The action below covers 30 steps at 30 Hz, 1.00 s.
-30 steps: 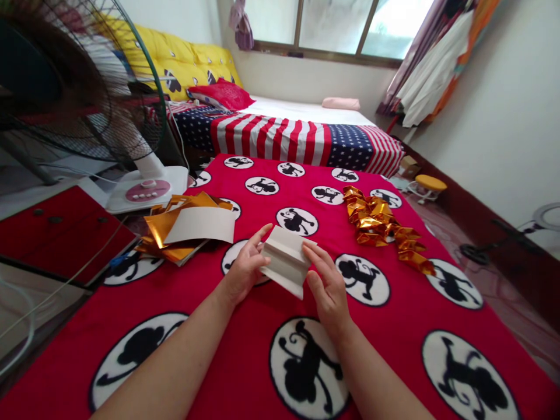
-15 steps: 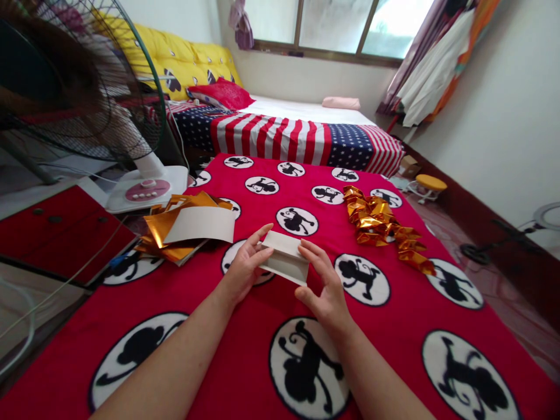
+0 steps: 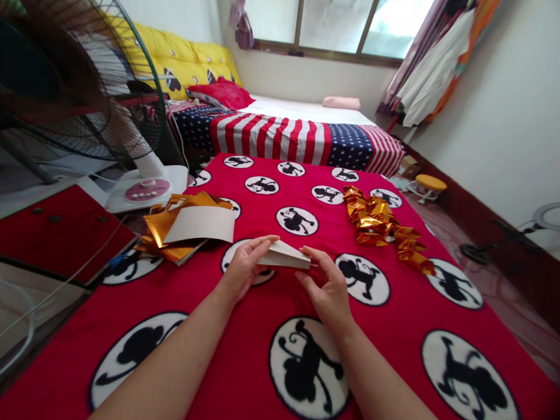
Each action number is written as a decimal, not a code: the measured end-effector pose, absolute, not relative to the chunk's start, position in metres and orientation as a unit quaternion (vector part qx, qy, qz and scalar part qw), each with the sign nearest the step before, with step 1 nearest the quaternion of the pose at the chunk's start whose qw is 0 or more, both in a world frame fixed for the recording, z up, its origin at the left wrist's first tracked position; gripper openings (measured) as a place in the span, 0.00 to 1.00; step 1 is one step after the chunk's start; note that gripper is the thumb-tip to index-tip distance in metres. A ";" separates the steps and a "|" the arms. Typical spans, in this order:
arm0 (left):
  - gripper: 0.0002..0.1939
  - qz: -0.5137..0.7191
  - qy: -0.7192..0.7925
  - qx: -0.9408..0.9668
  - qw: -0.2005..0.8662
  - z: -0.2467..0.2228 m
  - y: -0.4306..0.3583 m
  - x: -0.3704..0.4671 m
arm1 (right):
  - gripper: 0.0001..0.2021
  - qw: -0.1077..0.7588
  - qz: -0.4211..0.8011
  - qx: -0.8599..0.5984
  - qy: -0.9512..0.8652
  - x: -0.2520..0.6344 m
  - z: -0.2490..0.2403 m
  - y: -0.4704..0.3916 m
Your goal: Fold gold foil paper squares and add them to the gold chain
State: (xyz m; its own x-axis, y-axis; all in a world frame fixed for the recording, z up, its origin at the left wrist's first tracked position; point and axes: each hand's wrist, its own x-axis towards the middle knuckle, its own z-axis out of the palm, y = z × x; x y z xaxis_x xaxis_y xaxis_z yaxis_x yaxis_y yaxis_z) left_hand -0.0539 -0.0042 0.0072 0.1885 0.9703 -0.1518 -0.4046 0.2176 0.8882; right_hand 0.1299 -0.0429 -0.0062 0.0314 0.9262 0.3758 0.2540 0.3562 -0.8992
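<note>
Two hands on one card, held over the middle of the red blanket. Left hand (image 3: 247, 262) has the card (image 3: 284, 256) pinched at its left end, thumb on top. Right hand (image 3: 328, 286) holds the right end, fingertips on the far edge, thumb low by the near edge. Card is folded, pale side out, tilted.

Surface: blanket (image 3: 236, 361) lies flat, black monkeys in white circles. Gold sheets (image 3: 157, 227) piled loosely at left, a white sheet (image 3: 203, 224) on top, curling at its right end. Gold folded pieces (image 3: 370, 221) bunched at right, well apart from the hands.

Room: fan (image 3: 151, 189) at left, blades blurred, beside a red cabinet (image 3: 56, 233). Bed (image 3: 284, 140) past the far edge, stars-and-stripes cover, red pillow (image 3: 223, 93). Window (image 3: 326, 26) above it. Yellow-topped stool (image 3: 430, 182) on the floor at right.
</note>
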 end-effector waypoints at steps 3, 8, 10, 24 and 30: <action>0.34 0.486 0.348 0.394 0.699 0.007 -0.004 -0.055 | 0.15 0.548 0.332 -0.501 -0.581 0.132 -0.010 -0.042; 0.42 0.449 0.325 0.456 0.696 0.007 -0.006 -0.054 | 0.13 0.571 0.356 -0.525 -0.521 0.135 -0.012 -0.041; 0.37 0.453 0.350 0.460 0.679 0.006 -0.006 -0.052 | 0.13 0.580 0.363 -0.522 -0.510 0.135 -0.010 -0.041; 0.27 0.523 0.429 0.417 0.608 0.000 0.000 -0.050 | 0.07 0.573 0.301 -0.517 -0.560 0.132 -0.006 -0.042; 0.26 0.508 0.424 0.428 0.616 0.001 -0.001 -0.050 | 0.03 0.573 0.225 -0.506 -0.605 0.132 0.002 -0.046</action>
